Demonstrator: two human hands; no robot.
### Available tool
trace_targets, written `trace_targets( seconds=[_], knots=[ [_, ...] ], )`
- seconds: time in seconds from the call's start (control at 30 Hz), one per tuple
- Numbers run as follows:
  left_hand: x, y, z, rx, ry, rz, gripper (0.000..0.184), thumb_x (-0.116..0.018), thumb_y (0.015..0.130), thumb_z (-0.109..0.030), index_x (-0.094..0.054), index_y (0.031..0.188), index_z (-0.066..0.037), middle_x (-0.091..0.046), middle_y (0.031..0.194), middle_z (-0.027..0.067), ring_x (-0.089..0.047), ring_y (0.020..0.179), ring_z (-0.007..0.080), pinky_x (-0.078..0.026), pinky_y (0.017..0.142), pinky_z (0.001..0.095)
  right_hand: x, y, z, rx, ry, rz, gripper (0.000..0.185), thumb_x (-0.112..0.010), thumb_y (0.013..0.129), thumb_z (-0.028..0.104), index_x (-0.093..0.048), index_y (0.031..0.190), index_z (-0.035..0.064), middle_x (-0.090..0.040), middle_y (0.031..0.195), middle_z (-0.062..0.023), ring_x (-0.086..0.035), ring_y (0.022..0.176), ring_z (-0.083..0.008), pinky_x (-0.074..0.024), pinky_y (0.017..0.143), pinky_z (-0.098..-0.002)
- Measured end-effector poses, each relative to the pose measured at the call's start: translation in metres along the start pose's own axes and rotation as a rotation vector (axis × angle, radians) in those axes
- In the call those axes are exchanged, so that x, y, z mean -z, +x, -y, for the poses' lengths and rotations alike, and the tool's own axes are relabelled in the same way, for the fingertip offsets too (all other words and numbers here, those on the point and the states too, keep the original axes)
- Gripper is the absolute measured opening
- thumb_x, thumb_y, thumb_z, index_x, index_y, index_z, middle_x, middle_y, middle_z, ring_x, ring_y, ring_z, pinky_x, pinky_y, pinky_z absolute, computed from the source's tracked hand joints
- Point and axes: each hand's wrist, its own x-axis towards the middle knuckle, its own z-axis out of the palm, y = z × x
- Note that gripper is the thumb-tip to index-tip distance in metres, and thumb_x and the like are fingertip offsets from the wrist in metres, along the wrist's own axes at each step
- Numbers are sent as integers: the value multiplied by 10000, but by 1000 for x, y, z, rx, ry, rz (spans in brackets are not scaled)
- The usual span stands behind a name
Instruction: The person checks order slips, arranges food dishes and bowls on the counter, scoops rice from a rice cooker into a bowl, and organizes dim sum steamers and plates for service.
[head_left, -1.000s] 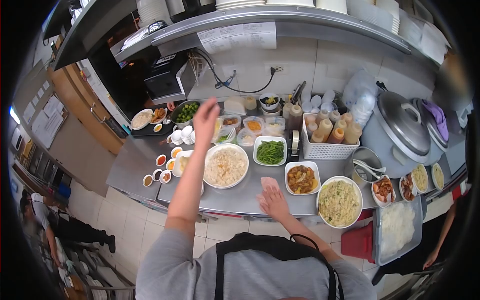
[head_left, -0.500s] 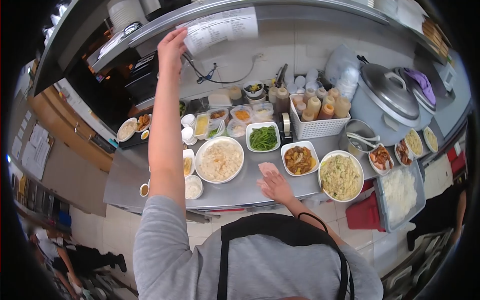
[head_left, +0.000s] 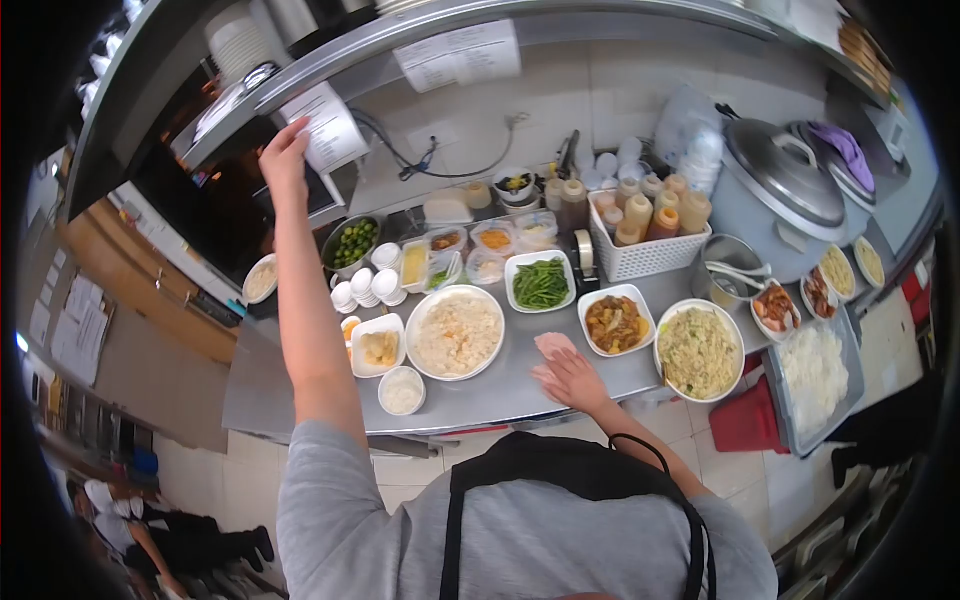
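Note:
My left hand (head_left: 287, 157) is raised at the upper left, fingers pinched on the edge of a printed paper slip (head_left: 333, 130) just under the overhead shelf. Another printed sheet (head_left: 460, 56) hangs from the shelf edge to its right. On the steel counter, my right hand (head_left: 574, 381) lies flat with outstretched fingers over a pink cloth (head_left: 553, 346), partly covering it. Around it are a square bowl of green beans (head_left: 540, 284), a square bowl of stew (head_left: 614, 322), a large round bowl of pale rice (head_left: 456, 334) and a round bowl of yellowish fried rice (head_left: 698, 352).
A white basket of sauce bottles (head_left: 650, 256) stands at the back, beside a large lidded pot (head_left: 780, 185). Stacked white cups (head_left: 385, 285) and a bowl of green citrus (head_left: 355, 243) sit at left. A tub of white rice (head_left: 812, 375) is at right. People stand lower left.
My left hand has moved left and down with a paper slip, apart from the sheet hanging on the shelf. My right hand stays on the pink cloth. The view has shifted slightly.

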Motion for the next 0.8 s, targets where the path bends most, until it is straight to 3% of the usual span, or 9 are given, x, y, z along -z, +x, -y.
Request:
trace_targets(
  seconds=[0.17,0.3,0.43,0.5,0.57,0.63,0.7,0.8],
  knots=[
    [-8,4,-21,-96,59,-93,229,-592,722,-25,-657,942,-32,-607,788,34,-519,683,83,-409,628,197,-2,1,1,-24,-18,5,468,-559,772,340,-505,1122,34,-476,1186,-142,-419,1130,-309,-318,945,-433],
    [-10,5,-17,-154,-119,-223,194,-576,748,-18,-645,927,7,-624,820,58,-551,719,97,-431,654,213,-5,1,2,-18,-41,11,454,-562,770,332,-519,1109,34,-479,1187,-142,-415,1139,-305,-316,950,-428],
    [-19,-20,6,-328,-37,-480,145,-552,786,-37,-621,908,0,-610,846,52,-557,755,107,-437,690,227,-7,0,2,-53,-19,-12,457,-570,759,324,-525,1109,34,-471,1204,-143,-408,1153,-296,-311,956,-426],
    [-44,-41,22,-311,-68,-421,172,-560,797,-41,-623,956,-20,-608,919,38,-553,782,82,-441,665,199,-12,-3,-1,-63,-26,-15,458,-573,756,324,-527,1109,36,-469,1209,-142,-407,1156,-293,-308,958,-425],
    [-79,-69,11,-223,-84,-149,197,-578,794,-79,-625,980,-34,-592,995,62,-546,881,111,-434,749,232,-15,-4,-4,-63,-23,1,456,-575,754,323,-530,1111,42,-470,1213,-139,-407,1157,-292,-308,959,-426],
    [-112,-80,-8,-331,31,-62,242,-603,777,-118,-626,1008,-51,-570,1053,89,-511,970,135,-395,831,262,-15,-5,-3,-65,-31,3,454,-573,756,324,-531,1111,44,-471,1212,-137,-408,1156,-294,-309,958,-425],
    [-135,-86,-47,-36,-336,61,285,-621,750,-124,-625,1028,-60,-549,1096,105,-467,1037,147,-349,885,274,-14,-3,-3,-62,-34,5,453,-571,757,324,-532,1112,46,-473,1211,-135,-409,1154,-295,-310,957,-425],
    [-154,-53,-36,-74,-328,115,297,-619,720,-81,-633,1016,-63,-578,1030,79,-509,923,131,-384,807,242,-15,-3,-1,-49,-25,-31,447,-567,761,326,-533,1108,45,-473,1208,-137,-413,1148,-300,-313,953,-426]
  ],
)
